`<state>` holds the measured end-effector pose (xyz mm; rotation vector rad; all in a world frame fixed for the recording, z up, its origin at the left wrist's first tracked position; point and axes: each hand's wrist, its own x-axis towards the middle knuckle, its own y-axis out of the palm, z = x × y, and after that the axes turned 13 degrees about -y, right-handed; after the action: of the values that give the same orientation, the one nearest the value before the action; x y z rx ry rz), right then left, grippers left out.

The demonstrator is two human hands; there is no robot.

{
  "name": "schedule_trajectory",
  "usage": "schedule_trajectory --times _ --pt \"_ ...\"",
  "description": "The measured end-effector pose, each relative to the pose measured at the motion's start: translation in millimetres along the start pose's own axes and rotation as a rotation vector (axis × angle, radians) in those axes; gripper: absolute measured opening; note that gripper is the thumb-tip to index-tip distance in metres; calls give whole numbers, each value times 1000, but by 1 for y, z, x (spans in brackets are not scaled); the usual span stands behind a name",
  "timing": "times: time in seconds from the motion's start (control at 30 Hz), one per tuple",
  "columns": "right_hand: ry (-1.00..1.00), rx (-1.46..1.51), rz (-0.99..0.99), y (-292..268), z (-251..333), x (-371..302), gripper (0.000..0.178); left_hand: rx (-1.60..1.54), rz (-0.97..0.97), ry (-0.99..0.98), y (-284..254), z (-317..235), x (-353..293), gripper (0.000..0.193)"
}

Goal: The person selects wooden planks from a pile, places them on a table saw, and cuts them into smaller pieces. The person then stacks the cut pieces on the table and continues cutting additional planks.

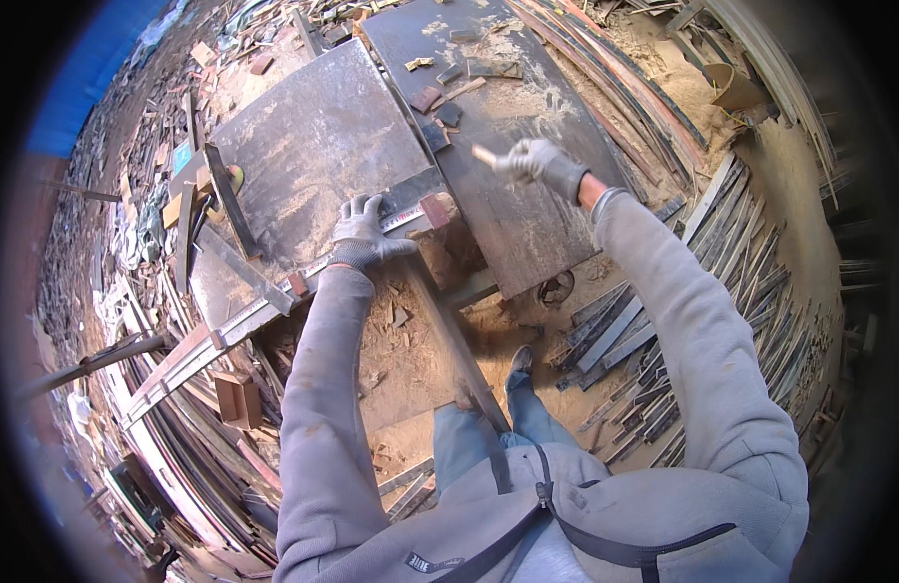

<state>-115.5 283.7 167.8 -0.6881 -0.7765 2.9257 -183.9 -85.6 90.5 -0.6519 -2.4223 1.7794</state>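
My left hand (360,233), in a grey-white glove, lies with fingers stretched over the long measuring rail (260,309) and the edge of the metal table (304,146). Just beyond its fingers is a short dark board (413,188), with a reddish wood block (434,211) at the rail's end. A long dark plank (445,325) slopes from beside the left thumb down toward my legs. Raised over the right tabletop (513,228), my gloved right hand (542,165) is closed round a short wooden stick (484,155). Its pale end sticks out to the left, slightly blurred.
Wood offcuts (448,115) and sawdust lie on the right tabletop. A gap separates the two table halves. Piles of narrow strips (702,301) lie at right, with more long strips (192,466) at lower left. A brown box (238,399) sits below the rail.
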Motion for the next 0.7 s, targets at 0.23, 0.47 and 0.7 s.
schedule_trajectory --times 0.23,0.47,0.7 --pt "-384 418 -153 -43 58 40 58 -557 336 -297 -25 35 49 50" --pt "-398 503 -111 5 44 -15 58 -1083 726 -236 -136 -14 58 36" --pt "-217 595 -259 -16 -10 -146 34 -912 505 -101 -130 -83 29 48"
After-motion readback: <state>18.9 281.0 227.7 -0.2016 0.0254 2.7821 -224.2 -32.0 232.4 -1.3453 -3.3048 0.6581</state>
